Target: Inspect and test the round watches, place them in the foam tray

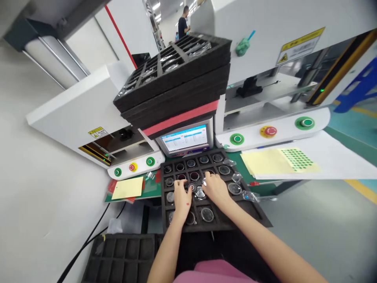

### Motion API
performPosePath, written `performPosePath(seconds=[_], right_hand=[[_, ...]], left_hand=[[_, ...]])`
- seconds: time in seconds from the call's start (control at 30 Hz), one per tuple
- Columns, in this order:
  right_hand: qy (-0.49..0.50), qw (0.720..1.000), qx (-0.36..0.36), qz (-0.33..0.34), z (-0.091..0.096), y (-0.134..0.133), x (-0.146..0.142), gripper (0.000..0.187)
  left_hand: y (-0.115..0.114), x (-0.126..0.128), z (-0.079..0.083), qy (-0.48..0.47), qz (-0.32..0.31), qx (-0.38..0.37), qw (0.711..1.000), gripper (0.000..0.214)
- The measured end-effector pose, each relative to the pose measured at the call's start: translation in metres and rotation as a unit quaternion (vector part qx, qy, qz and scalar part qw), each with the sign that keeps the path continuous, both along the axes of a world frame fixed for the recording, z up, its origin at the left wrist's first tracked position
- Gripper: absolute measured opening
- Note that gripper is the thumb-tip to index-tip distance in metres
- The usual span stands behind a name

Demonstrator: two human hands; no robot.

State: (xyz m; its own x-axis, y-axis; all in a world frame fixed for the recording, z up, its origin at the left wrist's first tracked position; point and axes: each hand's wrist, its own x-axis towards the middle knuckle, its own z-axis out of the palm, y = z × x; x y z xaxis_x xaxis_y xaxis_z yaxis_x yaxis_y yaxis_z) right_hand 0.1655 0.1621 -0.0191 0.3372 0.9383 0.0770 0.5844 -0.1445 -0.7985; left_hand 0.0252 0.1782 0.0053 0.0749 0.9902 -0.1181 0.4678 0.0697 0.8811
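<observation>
A black foam tray with square pockets lies in front of me, most pockets holding a round dark part in clear wrap. My left hand rests palm down over the tray's middle, fingers curled onto a round part. My right hand sits beside it, fingers bent and pinching a clear plastic bag between the two hands. Both hands meet over the same pocket.
A stack of black foam trays sits above a small screen. White machines with green and red buttons flank it. Yellow sheets and a dotted sticker sheet lie on the bench. An empty foam tray sits low left. A person stands far back.
</observation>
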Motion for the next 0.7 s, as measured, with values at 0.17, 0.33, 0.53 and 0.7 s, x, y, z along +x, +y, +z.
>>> performPosePath(seconds=[0.17,0.33,0.53,0.7], right_hand=[[0.117,0.978,0.153,0.078,0.021,-0.034,0.007,0.034],[0.198,0.928,0.279,0.146,0.053,-0.084,0.004,0.033],[0.253,0.900,0.340,0.101,0.087,-0.109,0.001,0.030],[0.222,0.912,0.342,0.054,0.102,-0.118,-0.001,0.026]], left_hand=[[-0.017,0.001,0.036,-0.152,-0.089,-0.113,0.978,0.049],[-0.045,0.008,0.070,-0.300,-0.169,-0.192,0.919,0.068],[-0.067,0.006,0.088,-0.322,-0.120,-0.096,0.934,0.037],[-0.077,-0.003,0.099,-0.200,-0.155,0.126,0.959,0.022]])
